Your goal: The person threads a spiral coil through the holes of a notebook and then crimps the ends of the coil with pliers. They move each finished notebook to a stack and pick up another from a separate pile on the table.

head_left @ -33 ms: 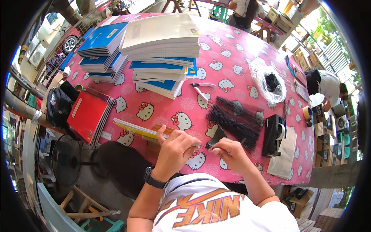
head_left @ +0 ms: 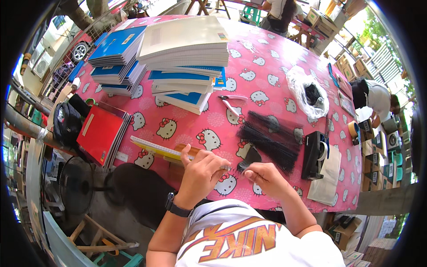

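Observation:
My left hand, wearing a black wristwatch, is closed round a notebook with a yellow cover, tilted above the table's near edge. The fingers hide its right end. Close by on the right, my right hand makes a pinch with thumb and forefinger; what lies in it is too small to make out. A flat black piece rests just beyond those fingertips. Past it lies a bundle of black spiral binding coils. Pink-handled cutting pliers lie farther off, jaws toward the notebook stacks.
Tall stacks of blue notebooks and cream notebooks stand at the back left, red notebooks at the left edge. A black tape dispenser, a cream sheet and a clear plastic bag occupy the right. Other people are farther away.

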